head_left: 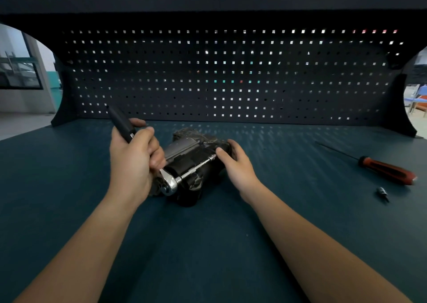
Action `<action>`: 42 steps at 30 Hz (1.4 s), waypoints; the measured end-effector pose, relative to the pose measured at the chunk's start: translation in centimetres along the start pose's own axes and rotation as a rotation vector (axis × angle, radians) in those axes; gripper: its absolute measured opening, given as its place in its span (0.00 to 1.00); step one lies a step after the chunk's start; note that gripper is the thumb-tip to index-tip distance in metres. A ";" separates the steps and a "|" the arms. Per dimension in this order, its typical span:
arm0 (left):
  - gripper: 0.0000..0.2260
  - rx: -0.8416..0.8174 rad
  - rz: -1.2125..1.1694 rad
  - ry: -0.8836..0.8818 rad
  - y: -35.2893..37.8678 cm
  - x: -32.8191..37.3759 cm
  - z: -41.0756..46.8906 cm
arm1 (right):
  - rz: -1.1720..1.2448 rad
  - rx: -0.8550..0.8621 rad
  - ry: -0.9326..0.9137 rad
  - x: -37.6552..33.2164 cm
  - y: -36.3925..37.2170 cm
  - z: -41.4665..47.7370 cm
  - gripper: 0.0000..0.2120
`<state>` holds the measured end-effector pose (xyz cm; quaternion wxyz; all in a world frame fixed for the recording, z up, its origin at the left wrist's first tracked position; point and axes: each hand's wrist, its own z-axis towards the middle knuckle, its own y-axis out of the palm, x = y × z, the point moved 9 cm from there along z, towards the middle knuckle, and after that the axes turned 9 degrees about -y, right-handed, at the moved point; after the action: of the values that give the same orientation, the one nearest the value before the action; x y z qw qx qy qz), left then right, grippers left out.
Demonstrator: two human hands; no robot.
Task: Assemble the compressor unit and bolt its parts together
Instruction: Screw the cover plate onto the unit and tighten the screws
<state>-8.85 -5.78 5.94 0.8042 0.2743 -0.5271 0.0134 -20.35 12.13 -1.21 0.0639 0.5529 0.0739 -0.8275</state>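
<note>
Compressor unit [198, 155] on its side, centre of bench [208, 245] | left hand [131, 159]: fingers wrapped round ratchet wrench [169, 183] handle, extension bar lying along the unit's near side | right hand [233, 162]: fingers curled over the unit's right end, thumb by bar tip | screwdriver [388, 170], small bit [382, 191] well apart, right.

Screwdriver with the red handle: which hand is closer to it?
Right. The right hand holds the compressor, with the screwdriver off to its right. The left hand holds the ratchet by its grip on the compressor's left side, farther away.
</note>
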 end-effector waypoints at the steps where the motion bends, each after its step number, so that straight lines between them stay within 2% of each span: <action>1: 0.11 -0.007 0.014 0.003 0.1 0.1 0.0 | 0.005 0.002 0.003 0.0 0.0 0.0 0.26; 12: 0.12 -0.130 0.247 0.101 4.0 1.2 -1.2 | 0.107 0.046 0.103 0.2 -1.0 -0.8 0.26; 18: 0.13 -0.031 0.183 0.098 1.2 1.3 -0.4 | 0.006 0.012 0.071 -0.3 -0.5 -0.5 0.24; 24: 0.14 -0.065 0.178 0.065 1.0 1.3 0.1 | -0.049 0.016 0.040 -0.4 -0.8 -0.4 0.22; 30: 0.09 0.016 0.082 -0.040 -1.0 0.9 0.2 | -0.085 0.116 -0.003 -1.3 -1.0 -0.4 0.20; 33: 0.10 0.045 -0.100 -0.112 -1.9 1.2 0.3 | -0.192 0.229 -0.053 -2.3 -1.6 -0.6 0.17; 36: 0.11 0.011 -0.297 -0.160 -2.6 2.2 0.3 | -0.185 0.365 -0.111 -3.8 -2.6 -1.3 0.14; 39: 0.10 0.033 -0.340 -0.110 -2.6 2.6 -0.6 | -0.142 0.379 -0.183 -5.8 -1.8 -2.0 0.13; 42: 0.09 0.040 -0.233 0.084 -1.2 3.6 -2.3 | -0.093 0.316 -0.234 -7.7 0.2 -2.7 0.07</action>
<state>-4.93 -6.73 7.85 0.8160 0.3487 -0.4574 -0.0583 -14.93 12.60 4.91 -0.0536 0.4521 -0.0392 -0.8895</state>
